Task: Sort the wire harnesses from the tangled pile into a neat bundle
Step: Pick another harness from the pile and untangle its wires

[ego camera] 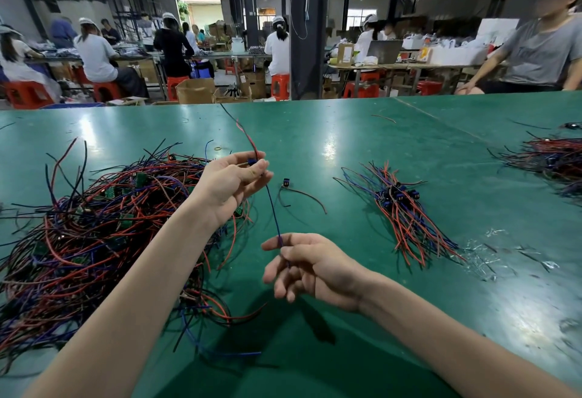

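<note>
Blue wire point(272, 208): left hand point(234, 183), right hand point(315, 268)

We can read no text, number or brand here: the faint print on the grey T-shirt point(535, 51) and the label on the cardboard box point(345, 55) are too blurred.

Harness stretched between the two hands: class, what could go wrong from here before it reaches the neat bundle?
The harness is held by fingertip pinches of the left hand and right hand; it might slip. Its long red tail could catch the loose harness on the way to the neat bundle.
</note>
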The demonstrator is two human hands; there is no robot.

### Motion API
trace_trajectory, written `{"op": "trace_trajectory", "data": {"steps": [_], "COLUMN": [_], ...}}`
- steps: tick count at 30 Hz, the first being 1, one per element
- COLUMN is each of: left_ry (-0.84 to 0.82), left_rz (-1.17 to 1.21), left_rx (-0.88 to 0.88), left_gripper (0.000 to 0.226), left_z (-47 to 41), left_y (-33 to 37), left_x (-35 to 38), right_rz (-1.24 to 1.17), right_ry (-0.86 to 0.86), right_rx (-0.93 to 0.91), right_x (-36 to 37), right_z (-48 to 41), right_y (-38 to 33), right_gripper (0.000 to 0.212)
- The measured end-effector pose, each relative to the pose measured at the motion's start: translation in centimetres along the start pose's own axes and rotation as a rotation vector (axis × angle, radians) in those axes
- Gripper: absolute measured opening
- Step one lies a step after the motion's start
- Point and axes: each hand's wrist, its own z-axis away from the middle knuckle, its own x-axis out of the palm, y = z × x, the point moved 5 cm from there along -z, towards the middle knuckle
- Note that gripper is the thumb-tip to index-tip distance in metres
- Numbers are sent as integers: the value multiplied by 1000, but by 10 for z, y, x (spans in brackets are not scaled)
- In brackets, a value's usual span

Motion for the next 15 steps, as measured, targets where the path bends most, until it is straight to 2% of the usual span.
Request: {"op": "trace_trajectory", "data": {"steps": [4, 11, 15], "left_ry": [16, 8, 13], "left_rz": [0, 6, 17], "left_rx": [-3, -10, -11], "left_gripper": [13, 14, 14], "left_z": [-2, -3, -3], "left_y": [0, -1, 1], "left_x": [-5, -5, -7], "right_rz": [110, 43, 274], "right_ry": [-17, 121, 87], "right_rx": [-54, 43, -59], "right_x": [6, -11, 1], "right_z": [1, 1, 4], "right_y": [-1, -4, -5], "right_gripper": [24, 28, 25]}}
